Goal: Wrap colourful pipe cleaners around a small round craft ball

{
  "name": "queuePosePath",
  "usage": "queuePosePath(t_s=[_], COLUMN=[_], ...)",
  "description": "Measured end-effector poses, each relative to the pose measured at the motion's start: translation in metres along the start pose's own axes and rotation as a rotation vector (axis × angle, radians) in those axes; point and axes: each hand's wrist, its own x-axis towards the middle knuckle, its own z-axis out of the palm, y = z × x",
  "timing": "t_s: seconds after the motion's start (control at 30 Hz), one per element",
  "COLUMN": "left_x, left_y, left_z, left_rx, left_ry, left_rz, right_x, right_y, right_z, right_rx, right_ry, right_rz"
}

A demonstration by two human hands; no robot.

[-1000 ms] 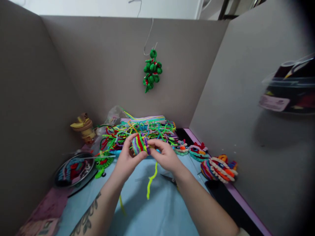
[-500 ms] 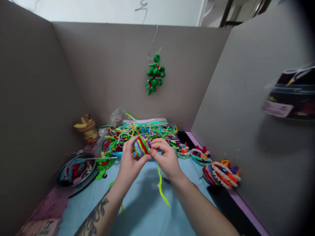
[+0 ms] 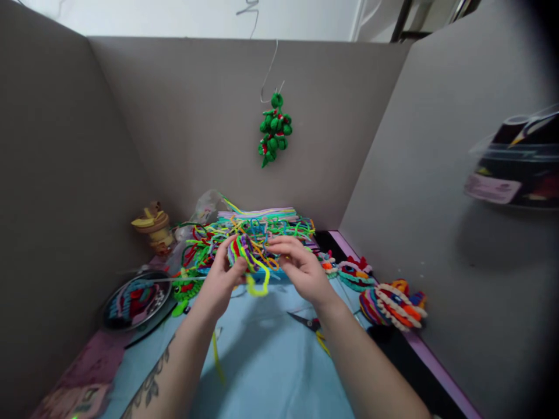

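Bundle (image 3: 238, 250) of striped, fuzzy strands, held up above a blue cloth (image 3: 262, 372). It looks light, soft and springy, likely best held by its rounded sides, away from the loose yellow strand (image 3: 266, 279) looping off it. The left hand (image 3: 220, 285) pinches it between thumb and fingers. The right hand (image 3: 303, 273), fingers curved and parted, is just beside it, seemingly gripping nothing. Scissors (image 3: 308, 323) lie nearer; tangled strands (image 3: 283, 228) pile behind.

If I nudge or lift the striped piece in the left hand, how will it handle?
The striped piece is probably light: the left hand seems to carry it alone. Its fuzzy surface should resist slipping. The yellow tail is likely bendable but shape-holding, since it loops out in mid-air.
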Motion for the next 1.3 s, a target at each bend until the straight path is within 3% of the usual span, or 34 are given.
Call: queuePosePath(t_s=[0.13, 0.3, 0.4, 0.5, 0.57, 0.7, 0.9, 1.03, 1.1, 1.3], left_x=[0.002, 0.004, 0.003, -0.001, -0.003, -0.005, -0.003, 0.001, 0.002, -0.001], left_y=[-0.001, -0.012, -0.019, -0.024, -0.025, -0.022, -0.014, -0.011, -0.011, -0.012], left_z=[-0.001, 0.001, 0.005, 0.011, 0.013, 0.013, 0.008, -0.002, -0.007, -0.011], left_rx=[-0.15, -0.133, -0.14, -0.193, -0.197, -0.116, 0.096, 0.042, -0.06, -0.324], left_ry=[-0.04, -0.04, -0.067, -0.12, -0.184, -0.281, -0.219, -0.223, -0.263, -0.41], left_rz=[-0.107, -0.073, -0.087, -0.11, -0.088, 0.016, 0.039, 0.019, -0.045, -0.179], right_x=[-0.003, -0.007, -0.009, -0.011, -0.01, -0.007, -0.001, -0.002, -0.004, -0.007], right_y=[-0.015, -0.023, -0.017, -0.006, 0.0, 0.001, -0.013, -0.017, -0.02, -0.028], right_z=[-0.001, 0.021, 0.03, 0.031, 0.029, 0.023, 0.008, -0.008, -0.012, -0.007], right_rx=[-0.14, -0.182, -0.049, 0.217, 0.38, 0.51, 0.493, 0.444, 0.286, -0.429], right_ry=[-0.215, -0.264, -0.135, 0.081, 0.183, 0.271, 0.38, 0.483, 0.427, -0.003], right_rz=[-0.134, -0.199, -0.048, 0.201, 0.287, 0.301, 0.311, 0.252, 0.204, 0.054])
